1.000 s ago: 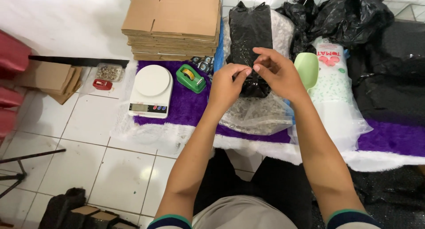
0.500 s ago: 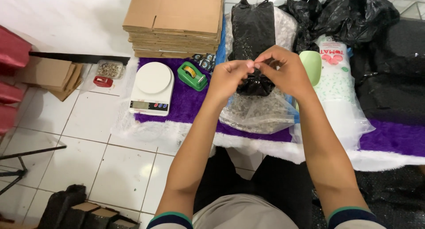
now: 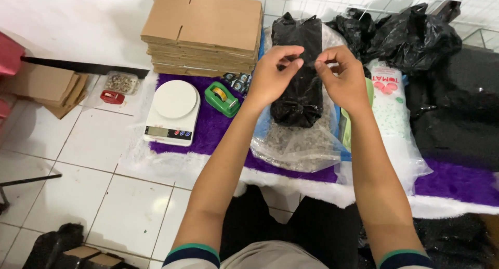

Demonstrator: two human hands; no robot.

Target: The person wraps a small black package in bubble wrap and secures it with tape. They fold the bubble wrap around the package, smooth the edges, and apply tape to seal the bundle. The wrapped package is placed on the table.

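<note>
Black plastic bag (image 3: pixel 300 66) stands upright on a clear bag of gravel (image 3: pixel 299 139), purple mat (image 3: pixel 218 126) beneath. Cardboard stack (image 3: pixel 205 32) and white scale (image 3: pixel 174 110) crowd the left; bare tile nearer. Left hand (image 3: pixel 273 74) and right hand (image 3: pixel 345 76) each pinch something too thin to identify before the bag.

Both hands (image 3: pixel 306 74) pinching at black bag (image 3: pixel 299 76) above clear plastic sack (image 3: pixel 296 141).

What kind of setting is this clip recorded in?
Probably a home packing spot on a tiled floor, not a factory. Signs: a stack of flat cardboard boxes, a white digital scale and a green tape dispenser on a purple mat, with both hands at a filled black bag.
</note>
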